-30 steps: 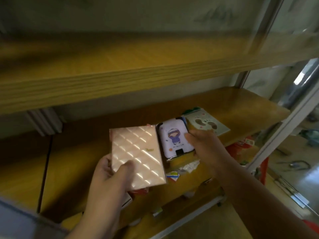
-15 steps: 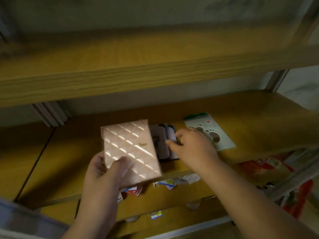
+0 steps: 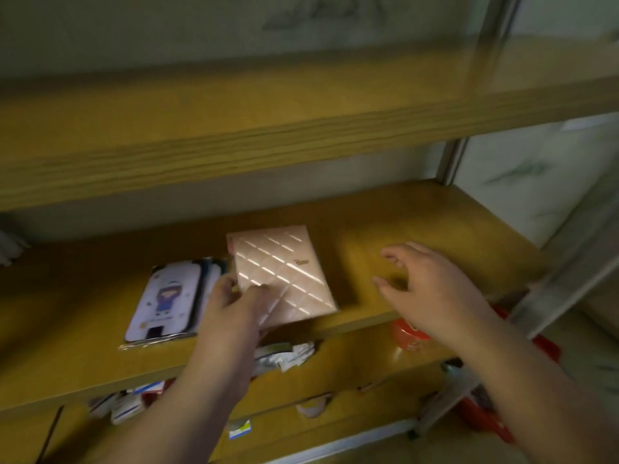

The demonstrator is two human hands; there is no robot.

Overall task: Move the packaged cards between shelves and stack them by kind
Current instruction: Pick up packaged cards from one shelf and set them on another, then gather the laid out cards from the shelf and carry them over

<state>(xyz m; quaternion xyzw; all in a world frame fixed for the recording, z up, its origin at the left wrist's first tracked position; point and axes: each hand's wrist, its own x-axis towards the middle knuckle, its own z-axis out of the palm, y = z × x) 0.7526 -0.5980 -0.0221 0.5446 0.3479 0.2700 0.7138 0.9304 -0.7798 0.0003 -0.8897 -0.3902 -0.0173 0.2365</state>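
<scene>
The left hand's (image 3: 231, 316) fingers (image 3: 256, 291) pinch the near left corner of the pink quilted pack (image 3: 284, 276), thumb on top; the fingers underneath are hidden. The pack lies over the middle shelf (image 3: 418, 229), but whether it rests flat is unclear. The right hand (image 3: 425, 289) hovers just right of it, fingers spread and loosely bent, holding nothing. Left of the pink pack lies a clear-wrapped pack with a cartoon figure (image 3: 167, 296), its right edge behind the left hand. On the lower shelf (image 3: 351, 356), small packets (image 3: 284, 354) and a red thing (image 3: 410, 333) are blurred and partly hidden.
</scene>
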